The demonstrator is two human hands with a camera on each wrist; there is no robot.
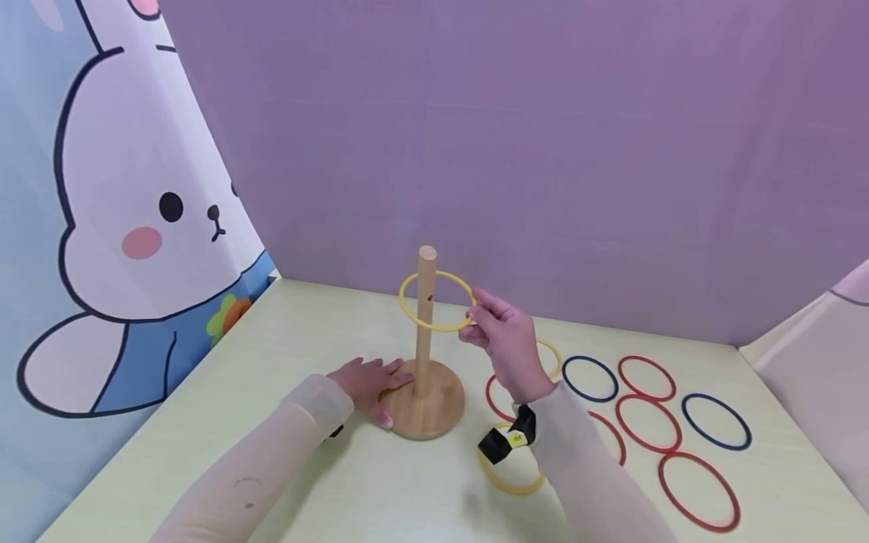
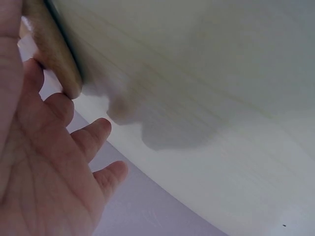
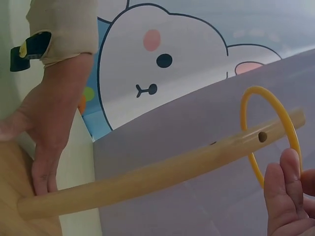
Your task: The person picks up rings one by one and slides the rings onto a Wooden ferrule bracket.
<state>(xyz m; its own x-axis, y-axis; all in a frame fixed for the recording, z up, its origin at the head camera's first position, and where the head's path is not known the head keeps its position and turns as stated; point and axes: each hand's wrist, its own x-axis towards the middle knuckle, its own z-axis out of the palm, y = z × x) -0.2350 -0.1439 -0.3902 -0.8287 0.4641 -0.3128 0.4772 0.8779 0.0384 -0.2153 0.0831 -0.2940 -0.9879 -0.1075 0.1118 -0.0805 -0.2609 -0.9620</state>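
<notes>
- Preferably, the left hand (image 1: 366, 386) steadies the round base (image 1: 444, 411); its spread fingers touch the left edge.
- Right hand (image 1: 508, 343) pinches the yellow ring (image 1: 444, 329) at its right side; the ring is around the wooden post (image 1: 424, 351), near the top.
- Best is to lower it level, without rubbing.

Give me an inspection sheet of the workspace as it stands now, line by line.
Surface: pale tabletop, with soft shadows.
Job's things: wooden stand, upright; yellow ring around its post, held above the base; loose red, blue and yellow rings lie to the right, some partly hidden.
Clutter: nothing seen besides those rings.
Grippers: left hand rests on the base; right hand pinches the yellow ring.
Cables: nothing seen.
Surroundings: purple cloth behind, rabbit-print cloth left, pale cloth right.
</notes>
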